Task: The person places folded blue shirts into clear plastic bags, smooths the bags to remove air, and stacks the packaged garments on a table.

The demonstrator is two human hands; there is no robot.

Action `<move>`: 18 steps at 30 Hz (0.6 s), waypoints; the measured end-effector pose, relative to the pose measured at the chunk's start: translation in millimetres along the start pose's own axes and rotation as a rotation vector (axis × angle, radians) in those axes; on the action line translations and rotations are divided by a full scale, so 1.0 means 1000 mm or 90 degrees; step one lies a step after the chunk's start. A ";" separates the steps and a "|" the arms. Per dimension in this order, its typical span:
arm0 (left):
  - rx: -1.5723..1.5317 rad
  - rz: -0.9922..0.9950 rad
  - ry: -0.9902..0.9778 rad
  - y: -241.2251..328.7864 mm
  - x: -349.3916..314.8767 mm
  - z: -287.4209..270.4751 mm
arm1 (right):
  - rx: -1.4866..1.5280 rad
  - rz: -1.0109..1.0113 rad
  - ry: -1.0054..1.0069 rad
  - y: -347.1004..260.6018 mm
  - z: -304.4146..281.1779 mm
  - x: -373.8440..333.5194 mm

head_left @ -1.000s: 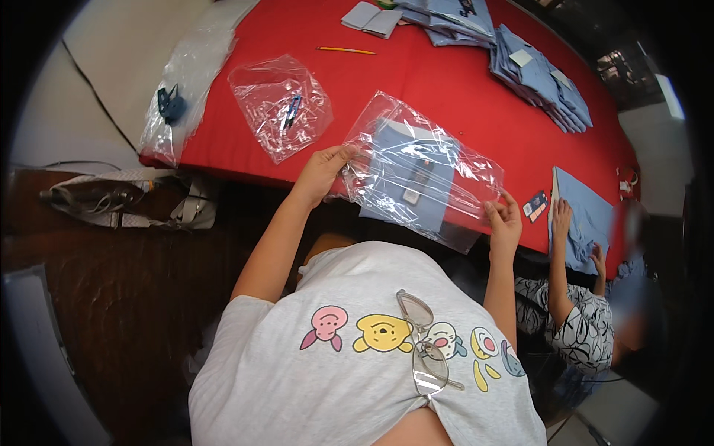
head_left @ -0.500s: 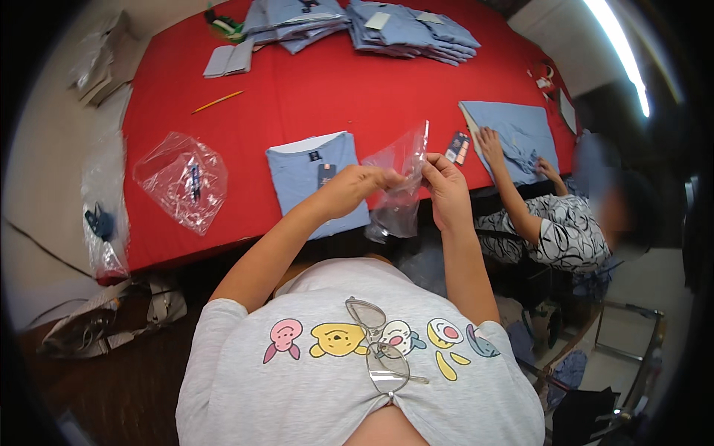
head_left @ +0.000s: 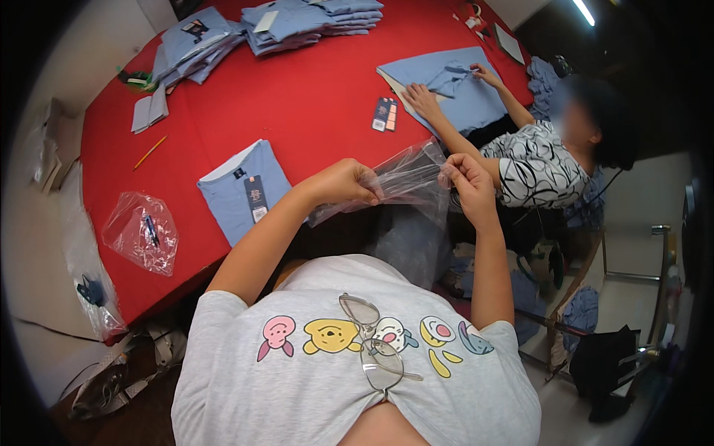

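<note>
At centre frame, a person's left hand (head_left: 355, 183) and right hand (head_left: 468, 178) each pinch a clear plastic bag (head_left: 409, 175), apparently to keep it taut, its long axis rising toward upper right, while a folded blue shirt (head_left: 222, 199) lies at left, neckline (head_left: 234, 161) toward upper left, on the red tabletop (head_left: 312, 97).
</note>
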State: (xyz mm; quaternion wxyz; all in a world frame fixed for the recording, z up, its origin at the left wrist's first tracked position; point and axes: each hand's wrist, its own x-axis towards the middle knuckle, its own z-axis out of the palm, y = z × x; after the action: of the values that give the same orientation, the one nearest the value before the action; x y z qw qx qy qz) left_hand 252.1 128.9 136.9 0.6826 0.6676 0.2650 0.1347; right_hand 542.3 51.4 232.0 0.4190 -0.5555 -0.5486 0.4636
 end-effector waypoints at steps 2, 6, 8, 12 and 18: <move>-0.034 -0.047 -0.038 0.005 0.008 0.010 | -0.017 -0.012 0.035 0.000 -0.014 -0.014; 0.054 -0.109 -0.049 0.032 0.013 0.021 | -0.012 -0.033 0.097 0.008 -0.035 -0.028; -0.030 -0.118 -0.045 0.019 0.011 0.025 | 0.046 -0.019 0.101 0.010 -0.040 -0.031; 0.094 -0.054 0.031 -0.011 0.011 0.029 | 0.180 0.002 0.077 0.013 -0.043 -0.036; -0.065 -0.195 0.084 -0.010 0.001 0.045 | 0.264 -0.063 0.205 0.049 -0.049 -0.024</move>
State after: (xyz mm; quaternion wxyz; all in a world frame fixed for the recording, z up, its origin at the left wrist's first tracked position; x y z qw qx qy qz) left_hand 275.3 91.1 125.4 0.7094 0.5734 0.4007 0.0860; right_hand 601.5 27.1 196.5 0.6278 -0.4969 -0.3949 0.4506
